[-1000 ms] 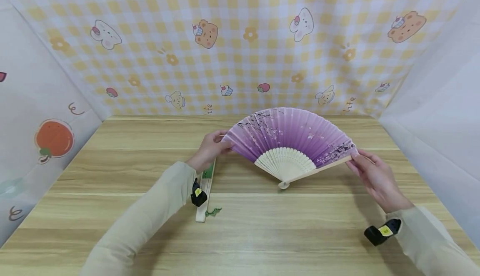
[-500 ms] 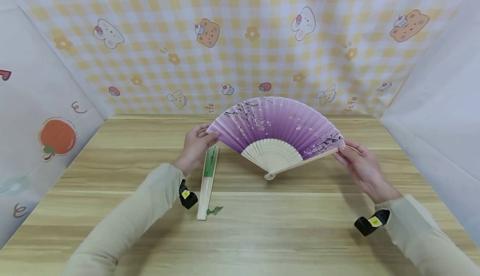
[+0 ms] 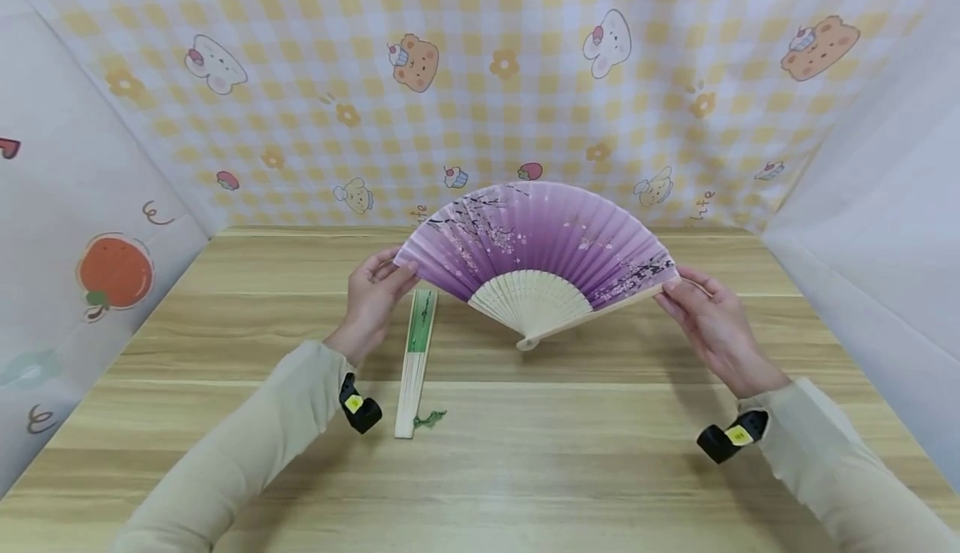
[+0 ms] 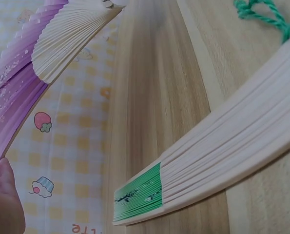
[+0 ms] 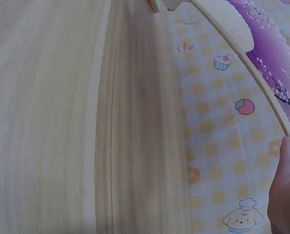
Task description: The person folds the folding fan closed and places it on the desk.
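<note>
A purple folding fan (image 3: 540, 236) with blossom branches and pale ribs is spread wide above the table in the head view. At its left end, my left hand (image 3: 371, 303) pinches the outer edge between thumb and fingers. My right hand (image 3: 712, 324) pinches the opposite end by the wooden guard stick. The fan's pivot points down toward me. In the left wrist view, my left thumb and fingertips (image 4: 7, 178) show at the fan's edge. The right wrist view has my right thumb (image 5: 287, 158) lying along the guard stick (image 5: 264, 87).
A folded green fan (image 3: 415, 365) with pale ribs and a green tassel (image 3: 430, 419) lies on the wooden table (image 3: 525, 470), below and right of my left hand. Behind the table hangs a yellow checked cloth (image 3: 495, 119). A white cloth wall stands at each side.
Both hands have carried the spread purple fan left and slightly up. The green folded fan, partly covered by the left hand before, is now in full view.
</note>
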`<act>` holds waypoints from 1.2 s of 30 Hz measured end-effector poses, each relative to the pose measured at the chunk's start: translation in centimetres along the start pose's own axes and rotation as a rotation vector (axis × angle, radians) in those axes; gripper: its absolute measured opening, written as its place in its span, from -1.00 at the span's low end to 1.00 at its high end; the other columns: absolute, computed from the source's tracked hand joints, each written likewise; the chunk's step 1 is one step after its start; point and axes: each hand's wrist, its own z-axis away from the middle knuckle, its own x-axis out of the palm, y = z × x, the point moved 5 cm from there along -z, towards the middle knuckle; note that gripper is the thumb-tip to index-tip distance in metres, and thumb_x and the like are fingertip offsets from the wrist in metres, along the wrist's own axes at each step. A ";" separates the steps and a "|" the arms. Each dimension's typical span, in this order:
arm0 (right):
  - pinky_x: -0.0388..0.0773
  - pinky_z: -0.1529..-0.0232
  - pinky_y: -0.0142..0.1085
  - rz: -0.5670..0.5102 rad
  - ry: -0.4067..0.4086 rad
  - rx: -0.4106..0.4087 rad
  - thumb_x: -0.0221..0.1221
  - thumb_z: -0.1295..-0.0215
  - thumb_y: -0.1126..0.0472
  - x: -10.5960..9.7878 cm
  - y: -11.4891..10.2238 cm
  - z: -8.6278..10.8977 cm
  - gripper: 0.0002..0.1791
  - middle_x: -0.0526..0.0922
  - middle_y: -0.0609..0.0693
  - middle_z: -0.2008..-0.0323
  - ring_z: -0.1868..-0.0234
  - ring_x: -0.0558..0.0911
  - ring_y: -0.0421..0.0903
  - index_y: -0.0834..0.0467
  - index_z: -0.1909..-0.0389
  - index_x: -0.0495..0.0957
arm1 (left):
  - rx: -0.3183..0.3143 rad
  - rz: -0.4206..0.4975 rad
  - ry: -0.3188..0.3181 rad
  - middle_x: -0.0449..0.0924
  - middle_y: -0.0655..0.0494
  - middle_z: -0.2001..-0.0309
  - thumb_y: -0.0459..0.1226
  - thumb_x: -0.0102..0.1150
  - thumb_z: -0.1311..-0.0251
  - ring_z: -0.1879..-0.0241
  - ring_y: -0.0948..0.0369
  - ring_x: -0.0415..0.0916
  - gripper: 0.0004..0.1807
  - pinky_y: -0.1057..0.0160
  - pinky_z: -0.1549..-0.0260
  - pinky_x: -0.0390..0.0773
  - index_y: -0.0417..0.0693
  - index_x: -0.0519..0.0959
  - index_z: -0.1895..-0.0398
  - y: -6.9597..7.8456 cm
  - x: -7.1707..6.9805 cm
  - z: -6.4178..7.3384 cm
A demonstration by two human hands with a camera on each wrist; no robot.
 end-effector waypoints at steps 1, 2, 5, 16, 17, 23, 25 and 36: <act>0.51 0.12 -0.33 -0.009 -0.001 -0.006 -0.02 -0.13 0.60 0.1 0.0 0.0 -0.78 0.58 0.12 0.32 0.27 0.61 -0.06 0.30 0.25 0.40 | 0.000 0.012 0.001 0.51 0.04 0.26 -0.54 0.05 -0.06 0.27 0.23 0.53 -0.72 0.34 0.12 0.49 -0.14 0.40 0.16 0.0 -0.1 0.1; 0.51 0.13 -0.32 -0.018 -0.001 -0.012 -0.03 -0.13 0.61 0.1 0.1 0.0 -0.77 0.58 0.13 0.33 0.28 0.61 -0.06 0.30 0.25 0.41 | 0.001 0.024 0.001 0.51 0.04 0.26 -0.54 0.05 -0.06 0.26 0.22 0.53 -0.72 0.34 0.12 0.49 -0.14 0.40 0.16 0.0 -0.1 0.1; 0.51 0.13 -0.32 -0.033 0.004 -0.026 -0.03 -0.12 0.62 0.4 0.2 0.0 -0.75 0.57 0.12 0.36 0.29 0.60 -0.07 0.30 0.25 0.41 | 0.010 0.066 -0.001 0.51 0.04 0.27 -0.56 0.04 -0.06 0.26 0.22 0.52 -0.72 0.33 0.11 0.49 -0.15 0.41 0.16 0.1 -0.2 0.3; 0.51 0.12 -0.33 -0.029 0.073 -0.077 0.04 -0.06 0.62 1.4 0.6 -0.7 -0.75 0.55 0.09 0.39 0.32 0.60 -0.10 0.30 0.26 0.38 | 0.051 0.088 -0.019 0.50 0.05 0.27 -0.57 -0.02 -0.10 0.24 0.22 0.50 -0.74 0.32 0.07 0.46 -0.18 0.37 0.15 0.1 -0.8 1.0; 0.51 0.13 -0.33 -0.032 0.076 -0.080 0.04 -0.06 0.63 1.4 0.6 -0.8 -0.75 0.55 0.09 0.40 0.33 0.60 -0.10 0.30 0.27 0.38 | 0.054 0.087 -0.017 0.50 0.05 0.27 -0.57 -0.02 -0.10 0.24 0.22 0.50 -0.74 0.31 0.07 0.46 -0.18 0.37 0.15 0.0 -0.8 1.1; 0.53 0.16 -0.34 -0.024 0.099 -0.080 0.05 -0.05 0.62 1.7 1.1 -1.2 -0.75 0.55 0.07 0.42 0.35 0.61 -0.10 0.28 0.29 0.39 | 0.070 0.085 0.024 0.50 0.06 0.27 -0.57 -0.04 -0.12 0.24 0.23 0.50 -0.76 0.32 0.09 0.47 -0.13 0.38 0.20 0.1 -1.2 1.1; 0.53 0.17 -0.34 -0.020 0.104 -0.080 0.06 -0.04 0.62 1.8 1.3 -1.4 -0.75 0.55 0.06 0.43 0.36 0.60 -0.11 0.27 0.31 0.40 | 0.070 0.088 0.034 0.50 0.07 0.28 -0.56 -0.04 -0.12 0.26 0.24 0.50 -0.77 0.33 0.10 0.48 -0.12 0.39 0.22 0.0 -1.3 1.1; 0.56 0.24 -0.35 0.042 0.137 -0.053 0.11 -0.05 0.56 1.8 2.1 -1.7 -0.70 0.58 0.05 0.44 0.42 0.61 -0.12 0.24 0.22 0.33 | 0.095 0.067 0.086 0.48 0.09 0.32 -0.52 -0.04 -0.15 0.32 0.27 0.49 -0.78 0.31 0.16 0.52 -0.06 0.37 0.22 -0.1 -1.6 0.8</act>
